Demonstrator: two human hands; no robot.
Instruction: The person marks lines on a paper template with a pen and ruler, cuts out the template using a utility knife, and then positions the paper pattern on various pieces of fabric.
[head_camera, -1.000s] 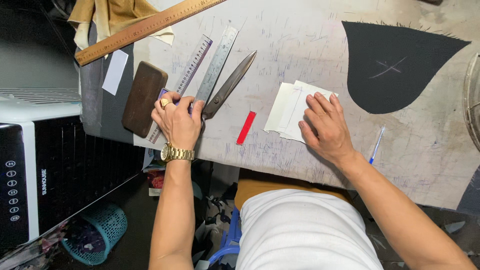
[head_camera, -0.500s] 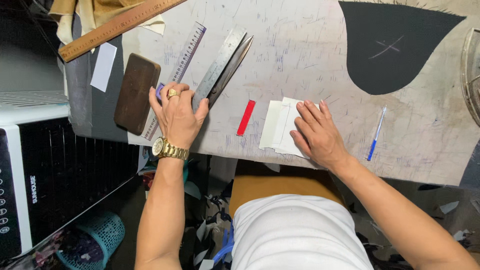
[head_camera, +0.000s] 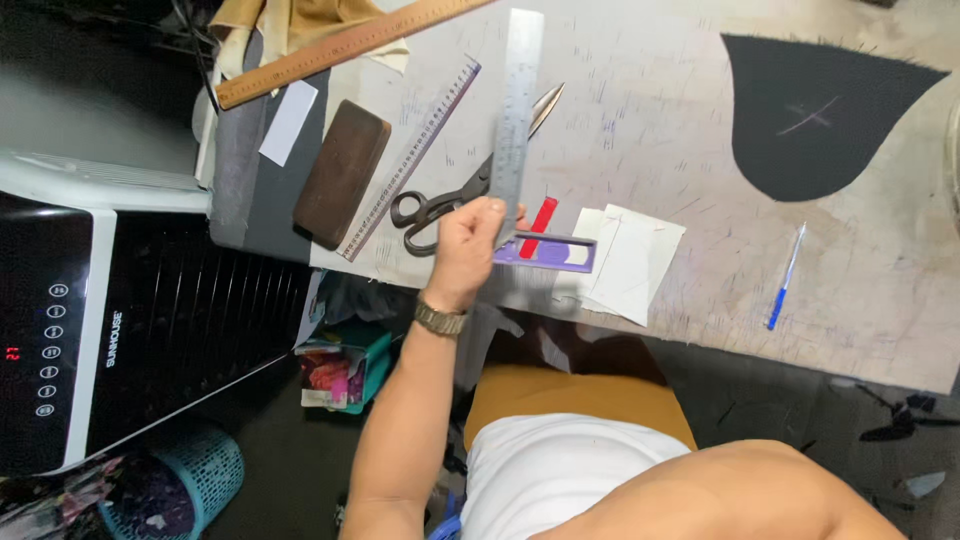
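Centre frame: left hand (head_camera: 467, 240) grasping steel ruler (head_camera: 516, 110), raised above black scissors (head_camera: 455, 195); white paper pieces (head_camera: 630, 262) lower right; right hand unseen.

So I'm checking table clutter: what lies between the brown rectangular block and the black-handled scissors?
In the head view, a clear plastic ruler lies diagonally between the brown block and the scissors.

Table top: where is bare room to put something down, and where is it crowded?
Bare room lies on the table between the metal ruler and the black fabric piece, and between the white paper and the blue pen. It is crowded around the left hand, by the scissors and the red marker.
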